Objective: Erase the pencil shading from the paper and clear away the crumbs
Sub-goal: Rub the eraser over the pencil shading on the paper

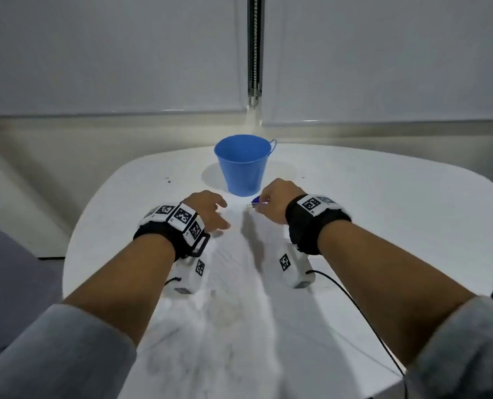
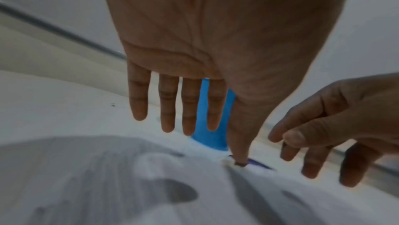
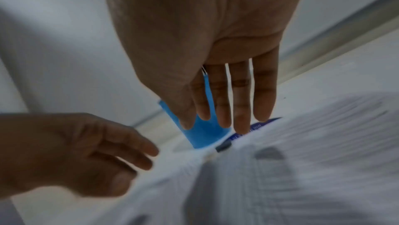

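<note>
Paper (image 1: 233,283) lies lengthwise from the table's (image 1: 383,197) near edge toward the blue bucket (image 1: 242,165), still faintly grey. Right hand (image 1: 274,204) reaches, fingers loosely extended, over the eraser (image 1: 255,201) by the sheet's far end, not yet gripping; its long axis seems to run crosswise. Left hand (image 1: 210,211) hovers relaxed, holding nothing. Pick-up appears in hand; next, pinch the eraser firmly and steady the sheet.

Head view looks down from above; both wrist views sit low and close — all share the blue bucket (image 1: 243,165).
</note>
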Available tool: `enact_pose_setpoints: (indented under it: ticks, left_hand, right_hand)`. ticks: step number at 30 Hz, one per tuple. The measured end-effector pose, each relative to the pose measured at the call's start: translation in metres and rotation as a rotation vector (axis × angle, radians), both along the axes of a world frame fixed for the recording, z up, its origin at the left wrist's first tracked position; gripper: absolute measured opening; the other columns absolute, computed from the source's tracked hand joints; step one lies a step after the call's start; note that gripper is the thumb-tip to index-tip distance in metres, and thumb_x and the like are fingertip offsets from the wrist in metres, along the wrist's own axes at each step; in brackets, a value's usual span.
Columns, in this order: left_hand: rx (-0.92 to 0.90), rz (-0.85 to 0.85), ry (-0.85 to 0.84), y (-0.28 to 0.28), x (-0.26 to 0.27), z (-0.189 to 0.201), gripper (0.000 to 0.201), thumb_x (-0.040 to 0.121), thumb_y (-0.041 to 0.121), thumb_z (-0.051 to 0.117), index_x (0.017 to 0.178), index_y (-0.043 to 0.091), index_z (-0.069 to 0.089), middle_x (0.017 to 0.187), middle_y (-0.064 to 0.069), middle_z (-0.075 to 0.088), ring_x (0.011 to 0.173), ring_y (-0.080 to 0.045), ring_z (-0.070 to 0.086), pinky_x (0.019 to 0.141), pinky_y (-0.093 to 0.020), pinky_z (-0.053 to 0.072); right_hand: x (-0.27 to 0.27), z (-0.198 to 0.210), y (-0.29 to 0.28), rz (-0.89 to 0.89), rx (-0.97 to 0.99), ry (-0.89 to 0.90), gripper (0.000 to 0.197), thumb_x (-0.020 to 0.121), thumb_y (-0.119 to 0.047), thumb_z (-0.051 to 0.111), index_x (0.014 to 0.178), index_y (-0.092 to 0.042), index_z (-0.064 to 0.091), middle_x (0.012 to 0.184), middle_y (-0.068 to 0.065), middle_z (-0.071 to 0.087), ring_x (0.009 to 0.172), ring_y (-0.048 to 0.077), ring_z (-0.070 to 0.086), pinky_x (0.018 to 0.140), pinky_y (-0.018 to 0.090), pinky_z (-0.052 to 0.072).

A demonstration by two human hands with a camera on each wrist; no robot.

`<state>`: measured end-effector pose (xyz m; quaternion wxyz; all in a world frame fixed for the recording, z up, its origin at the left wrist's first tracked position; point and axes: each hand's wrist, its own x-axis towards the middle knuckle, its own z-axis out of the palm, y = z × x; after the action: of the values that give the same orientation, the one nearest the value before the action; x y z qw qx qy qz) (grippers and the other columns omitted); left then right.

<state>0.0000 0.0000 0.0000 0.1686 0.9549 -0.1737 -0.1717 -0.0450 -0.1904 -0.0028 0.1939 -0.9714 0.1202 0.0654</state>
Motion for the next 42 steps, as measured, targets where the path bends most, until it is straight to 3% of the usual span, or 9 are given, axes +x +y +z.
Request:
enact_pose_setpoints:
  ticks: [6, 8, 10, 15, 23, 28, 32, 37, 42]
  left_hand:
    - [0.170, 0.040, 0.093, 0.029, 0.018, -0.026, 0.088, 0.079, 0.040, 0.084, 0.154, 0.026, 0.040, 0.159, 0.005, 0.038, 0.141, -0.017, 0.042, 0.115, -0.028, 0.033]
    - [0.176, 0.038, 0.087, 0.031, 0.019, -0.032, 0.092, 0.076, 0.044, 0.085, 0.154, 0.027, 0.039, 0.161, 0.005, 0.033, 0.145, -0.018, 0.037, 0.119, -0.032, 0.031]
    - [0.220, 0.046, 0.077, 0.030, 0.018, -0.035, 0.099, 0.074, 0.049, 0.085, 0.156, 0.026, 0.035, 0.161, 0.001, 0.032, 0.147, -0.021, 0.033, 0.119, -0.035, 0.031]
    - [0.286, 0.294, 0.017, 0.022, 0.015, -0.042, 0.099, 0.064, 0.060, 0.085, 0.140, 0.014, 0.042, 0.138, -0.012, 0.045, 0.128, -0.034, 0.047, 0.103, -0.045, 0.046]
    - [0.059, 0.345, 0.122, 0.023, 0.002, -0.036, 0.066, 0.065, 0.048, 0.092, 0.108, 0.010, 0.060, 0.122, -0.013, 0.067, 0.102, -0.030, 0.063, 0.078, -0.031, 0.048]
    - [0.024, 0.324, 0.084, 0.028, -0.038, -0.035, 0.082, 0.065, 0.050, 0.091, 0.125, 0.009, 0.054, 0.130, -0.011, 0.060, 0.114, -0.030, 0.060, 0.078, -0.030, 0.044]
    - [-0.129, 0.245, 0.090, 0.046, -0.078, -0.038, 0.081, 0.068, 0.035, 0.092, 0.137, 0.023, 0.051, 0.141, -0.004, 0.046, 0.109, -0.021, 0.059, 0.079, -0.029, 0.047]
    - [-0.072, 0.040, 0.110, 0.071, -0.122, -0.047, 0.078, 0.072, 0.045, 0.089, 0.141, 0.039, 0.054, 0.158, 0.015, 0.033, 0.144, -0.010, 0.023, 0.111, -0.022, 0.026]
    - [-0.005, 0.086, 0.136, 0.077, -0.139, -0.042, 0.096, 0.074, 0.047, 0.086, 0.155, 0.030, 0.036, 0.162, 0.002, 0.024, 0.149, -0.018, 0.016, 0.119, -0.033, 0.023]
  right_hand:
    - [0.029, -0.029, 0.010, 0.053, -0.174, 0.068, 0.023, 0.086, -0.022, 0.053, 0.106, -0.017, 0.063, 0.104, 0.005, 0.066, 0.085, 0.029, 0.063, 0.072, 0.031, 0.050]
    - [0.032, -0.033, 0.014, 0.078, -0.223, 0.062, 0.031, 0.088, -0.019, 0.051, 0.117, -0.017, 0.062, 0.111, 0.006, 0.066, 0.094, 0.031, 0.064, 0.080, 0.035, 0.052]
    - [0.037, -0.038, 0.019, 0.093, -0.279, 0.037, 0.026, 0.089, -0.016, 0.053, 0.112, -0.015, 0.063, 0.106, 0.007, 0.066, 0.087, 0.029, 0.062, 0.073, 0.033, 0.048]
    - [0.035, -0.045, 0.030, 0.110, -0.322, -0.012, 0.023, 0.090, -0.017, 0.057, 0.113, -0.013, 0.059, 0.116, 0.009, 0.055, 0.106, 0.031, 0.056, 0.077, 0.037, 0.045]
    - [0.000, -0.035, 0.019, 0.215, -0.322, 0.056, 0.010, 0.091, -0.022, 0.054, 0.100, -0.018, 0.056, 0.108, 0.005, 0.064, 0.102, 0.030, 0.062, 0.076, 0.032, 0.045]
    - [-0.041, -0.023, 0.012, 0.211, -0.283, 0.078, 0.026, 0.098, -0.028, 0.049, 0.118, -0.015, 0.057, 0.123, 0.007, 0.062, 0.112, 0.029, 0.057, 0.089, 0.032, 0.043]
    - [-0.075, -0.019, 0.010, 0.142, -0.090, 0.030, 0.017, 0.098, -0.031, 0.049, 0.104, -0.018, 0.059, 0.114, 0.003, 0.065, 0.102, 0.027, 0.059, 0.082, 0.030, 0.044]
    - [-0.134, -0.036, 0.018, -0.055, 0.628, -0.057, 0.010, 0.093, -0.013, 0.063, 0.084, -0.011, 0.059, 0.085, 0.012, 0.072, 0.075, 0.024, 0.068, 0.063, 0.031, 0.051]
    - [-0.163, -0.056, 0.019, -0.158, 0.839, -0.099, 0.010, 0.089, 0.000, 0.067, 0.082, -0.003, 0.061, 0.070, 0.012, 0.066, 0.061, 0.019, 0.058, 0.058, 0.027, 0.051]
